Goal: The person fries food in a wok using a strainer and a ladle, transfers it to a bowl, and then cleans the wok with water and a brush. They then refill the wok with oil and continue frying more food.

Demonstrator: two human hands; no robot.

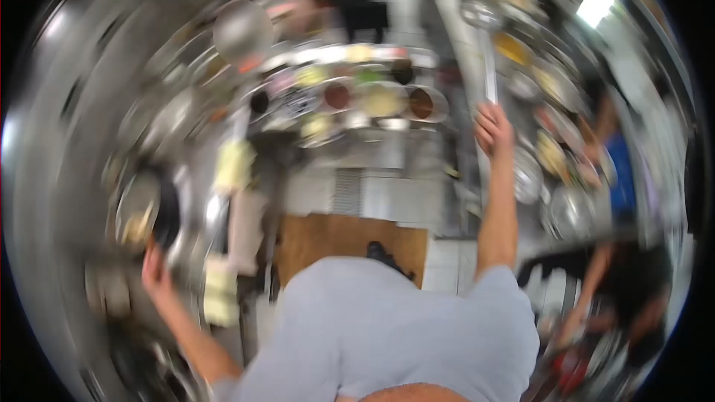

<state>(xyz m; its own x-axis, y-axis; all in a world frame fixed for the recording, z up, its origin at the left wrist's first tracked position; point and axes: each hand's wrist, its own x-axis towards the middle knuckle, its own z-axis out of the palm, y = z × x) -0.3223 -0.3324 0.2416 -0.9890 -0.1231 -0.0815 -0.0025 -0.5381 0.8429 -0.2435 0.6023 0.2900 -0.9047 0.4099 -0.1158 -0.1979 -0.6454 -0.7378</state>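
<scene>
My right hand (494, 130) is stretched forward, its fingers wrapped round the long handle of a metal ladle (488, 63). The ladle's round bowl points away from me, over the counter at the right. On the left side, my left hand (154, 274) is closed at the near edge of a dark pan (170, 208), apparently on its handle; motion blur smears the fingers. Light-coloured food (138, 225) shows beside the pan's dark side.
Several containers of ingredients (383, 100) stand ahead. Bowls and plates crowd the right counter, including a metal bowl (526, 179). Folded pale cloths (234, 164) lie along the left side. Other people's arms (588, 290) reach in at right. A brown mat (320, 242) covers the floor.
</scene>
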